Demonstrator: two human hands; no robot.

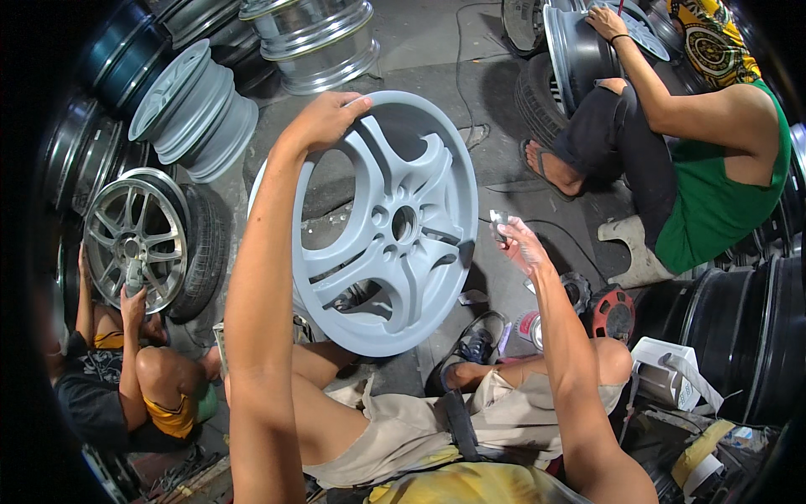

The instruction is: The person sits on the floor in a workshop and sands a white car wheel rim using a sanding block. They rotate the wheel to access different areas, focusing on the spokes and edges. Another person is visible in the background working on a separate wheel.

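A pale grey alloy wheel rim stands tilted in front of me, its spoked face turned to the right. My left hand is closed over the rim's upper edge. To the right of the rim and apart from it, my right hand pinches a small folded piece, grey and whitish. It looks like a scrap of sandpaper or cloth, but I cannot make out which. Through the rim's openings the dark floor shows.
At the left a co-worker's hand works at a silver wheel. Stacked rims stand behind it. A person in a green top sits at the right, touching another rim. A can, red reel and white box lie near my right leg.
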